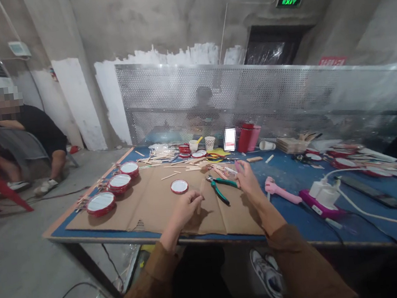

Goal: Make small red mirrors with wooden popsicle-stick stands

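Note:
My left hand [189,204] is closed round a thin wooden stick [202,188], held over the cardboard [163,215]. A small red-rimmed drum [179,186] with a white face lies just beyond that hand. My right hand [246,176] is closed at the cardboard's right side, with something small and pinkish at its fingertips that is too blurred to name. Green-handled pliers [221,189] lie with their jaws spread between my hands, one handle running up to the right hand. More red drums [100,203] stand in a row on the left.
A pink glue gun [282,190] and a purple power strip [321,203] with white plugs and cables are on the right. Loose sticks, cups [210,143] and a red bottle [245,137] line the back. Another person [42,128] sits far left.

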Demonstrator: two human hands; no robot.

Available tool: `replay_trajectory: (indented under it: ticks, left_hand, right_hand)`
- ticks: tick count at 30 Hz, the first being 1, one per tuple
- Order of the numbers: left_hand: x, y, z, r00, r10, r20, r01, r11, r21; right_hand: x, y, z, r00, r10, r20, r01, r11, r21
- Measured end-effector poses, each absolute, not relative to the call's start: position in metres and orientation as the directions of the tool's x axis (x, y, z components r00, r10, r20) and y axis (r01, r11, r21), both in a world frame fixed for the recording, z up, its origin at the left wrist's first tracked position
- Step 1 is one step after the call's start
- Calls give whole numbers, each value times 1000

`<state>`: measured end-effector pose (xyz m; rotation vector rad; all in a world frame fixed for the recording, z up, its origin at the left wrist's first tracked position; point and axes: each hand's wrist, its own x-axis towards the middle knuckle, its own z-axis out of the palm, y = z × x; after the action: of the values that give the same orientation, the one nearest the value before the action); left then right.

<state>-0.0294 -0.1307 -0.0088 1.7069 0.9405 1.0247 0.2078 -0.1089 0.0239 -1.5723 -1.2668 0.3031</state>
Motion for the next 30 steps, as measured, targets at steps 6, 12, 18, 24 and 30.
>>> replay_trajectory:
  ticks: [6,12,18,24,30]
  left_hand:
    - [-28,-131,-14,382,894,235,226,-337,914]
    - [-27,-132,-15,425,891,160,179,-256,950]
    - [-27,-134,-17,474,870,135,94,-203,975]
    - [-29,-136,-14,500,852,157,96,-234,967]
    - [-30,-140,-12,501,849,166,122,-259,958]
  right_hand:
    - [150,-154,17,216,922,321,-135,354,-926]
    - [116,-165,-8,478,783,398,70,418,-906]
    - [100,-182,-9,397,725,563,295,480,-826]
    - [97,-198,-11,275,687,672,450,526,-722]
    - [96,-191,-17,391,718,577,407,427,-807]
